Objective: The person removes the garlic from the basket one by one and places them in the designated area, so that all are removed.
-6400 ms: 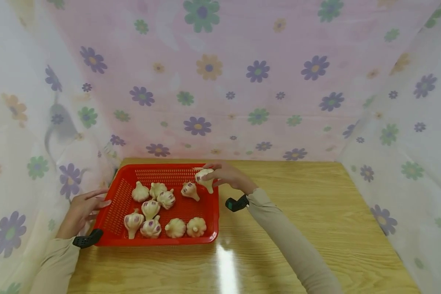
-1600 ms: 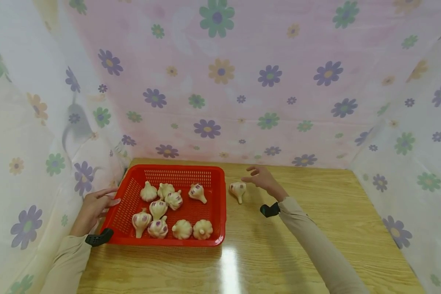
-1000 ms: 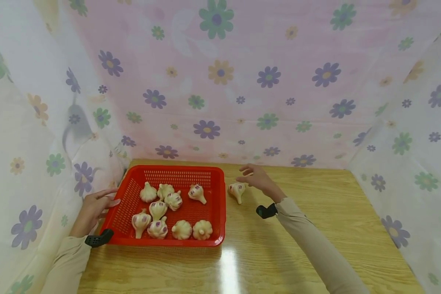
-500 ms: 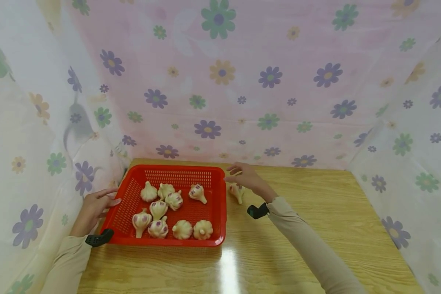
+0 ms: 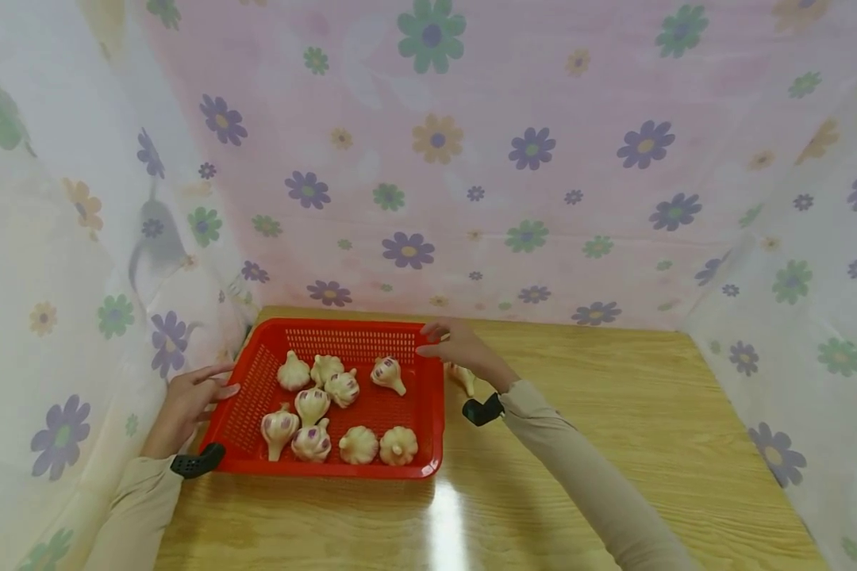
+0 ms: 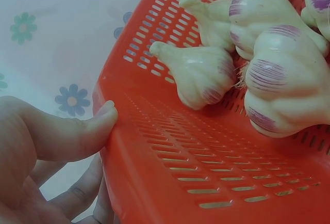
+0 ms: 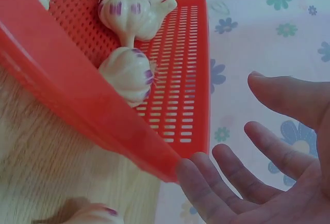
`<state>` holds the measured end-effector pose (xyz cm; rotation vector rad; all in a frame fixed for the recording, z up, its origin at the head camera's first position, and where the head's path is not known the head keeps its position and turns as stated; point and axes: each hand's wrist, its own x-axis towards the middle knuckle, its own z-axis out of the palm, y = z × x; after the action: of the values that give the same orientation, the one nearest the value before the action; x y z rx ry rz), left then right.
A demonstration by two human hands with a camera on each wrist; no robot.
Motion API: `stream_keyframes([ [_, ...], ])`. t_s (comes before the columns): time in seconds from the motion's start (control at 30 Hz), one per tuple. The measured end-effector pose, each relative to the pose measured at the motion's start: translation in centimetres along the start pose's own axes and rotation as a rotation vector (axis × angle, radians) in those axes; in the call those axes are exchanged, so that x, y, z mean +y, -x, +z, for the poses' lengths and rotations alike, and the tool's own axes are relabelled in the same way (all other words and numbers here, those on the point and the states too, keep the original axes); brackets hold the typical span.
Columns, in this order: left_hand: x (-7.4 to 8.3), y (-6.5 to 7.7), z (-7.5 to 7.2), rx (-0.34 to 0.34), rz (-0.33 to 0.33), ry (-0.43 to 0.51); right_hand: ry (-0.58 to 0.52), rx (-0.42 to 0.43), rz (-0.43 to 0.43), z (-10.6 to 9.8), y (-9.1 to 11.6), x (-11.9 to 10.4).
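Observation:
A red plastic basket (image 5: 314,468) with slotted walls holds several garlic bulbs (image 5: 358,445), white with purple streaks. At its left side my left hand (image 5: 186,404) grips the rim; in the left wrist view the thumb (image 6: 77,133) lies on the rim and the other fingers are outside the wall. My right hand (image 5: 464,349) is over the basket's back right corner, fingers spread and holding nothing. Closest to it inside is one garlic bulb (image 5: 388,374). Another bulb (image 5: 463,378) lies on the table just right of the basket, partly hidden under my right hand.
The wooden table (image 5: 600,428) extends to the right of the basket and in front of it. A flowered cloth (image 5: 471,159) hangs behind and along both sides. A black wrist camera (image 5: 482,409) sits on the right wrist.
My right hand has taken a garlic bulb out of the basket, set it on the table and let go. Since then it has moved left over the basket's corner. My left hand stays at the rim.

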<state>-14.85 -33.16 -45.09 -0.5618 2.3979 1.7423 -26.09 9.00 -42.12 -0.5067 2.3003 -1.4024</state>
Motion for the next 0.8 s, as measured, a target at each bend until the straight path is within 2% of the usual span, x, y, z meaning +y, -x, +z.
stream_keyframes([
  [0.07,0.0,-0.1,0.0,0.003,0.005,-0.004,-0.008,-0.006,0.003,0.3,0.3,-1.0],
  [0.37,-0.1,-0.1,0.0,0.015,-0.007,-0.025,-0.064,0.007,0.044,2.1,-1.5,-0.6],
  [0.6,-0.2,-0.1,0.0,0.012,0.003,-0.023,-0.066,0.003,0.088,3.6,-2.6,-0.5],
  [0.8,-0.1,-0.1,0.0,0.016,0.003,-0.023,-0.081,-0.054,0.126,4.8,-3.6,-0.5],
])
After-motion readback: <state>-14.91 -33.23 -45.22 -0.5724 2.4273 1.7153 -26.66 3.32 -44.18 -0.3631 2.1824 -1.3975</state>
